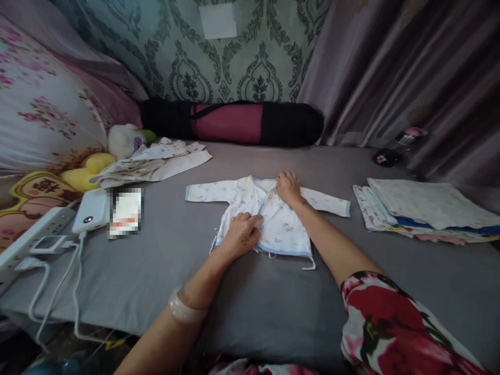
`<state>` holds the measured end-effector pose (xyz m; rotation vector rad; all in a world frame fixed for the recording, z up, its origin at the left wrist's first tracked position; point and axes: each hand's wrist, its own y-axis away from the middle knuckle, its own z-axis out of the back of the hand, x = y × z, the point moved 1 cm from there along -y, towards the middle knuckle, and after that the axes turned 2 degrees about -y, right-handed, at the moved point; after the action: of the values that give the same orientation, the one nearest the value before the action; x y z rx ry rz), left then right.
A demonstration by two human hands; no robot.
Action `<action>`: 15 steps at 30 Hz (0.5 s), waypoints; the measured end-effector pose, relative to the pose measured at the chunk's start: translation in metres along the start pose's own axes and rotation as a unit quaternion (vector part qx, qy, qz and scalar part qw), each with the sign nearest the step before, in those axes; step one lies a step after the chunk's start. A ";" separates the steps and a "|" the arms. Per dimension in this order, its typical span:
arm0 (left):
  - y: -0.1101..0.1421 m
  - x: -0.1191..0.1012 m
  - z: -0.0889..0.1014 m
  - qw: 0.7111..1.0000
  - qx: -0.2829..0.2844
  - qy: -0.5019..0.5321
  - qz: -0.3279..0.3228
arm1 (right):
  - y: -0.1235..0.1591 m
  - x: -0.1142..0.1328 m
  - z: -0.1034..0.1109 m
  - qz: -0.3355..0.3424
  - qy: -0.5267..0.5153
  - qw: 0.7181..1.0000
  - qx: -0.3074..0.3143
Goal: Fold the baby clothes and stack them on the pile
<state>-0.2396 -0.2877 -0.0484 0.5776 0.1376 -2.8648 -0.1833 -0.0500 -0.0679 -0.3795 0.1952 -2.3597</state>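
A pale bangle [187, 307] is worn behind the left hand [244, 234]; the right sleeve [386, 312] is patterned with large red flowers.

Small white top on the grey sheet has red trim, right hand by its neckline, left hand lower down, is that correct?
Not quite: the head view shows blue trim, not red, on the small white top. It is on the grey sheet, with the right hand by its neckline and the left hand lower down.
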 end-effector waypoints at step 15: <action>0.009 -0.009 -0.004 0.995 -0.066 -0.023 -0.078 | 0.118 0.045 0.032 0.117 -0.005 0.985 0.127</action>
<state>-0.2278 -0.2939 -0.0483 0.4948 0.3761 -2.9876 -0.1278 -0.1671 -0.0571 -0.2303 -0.0638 -2.1164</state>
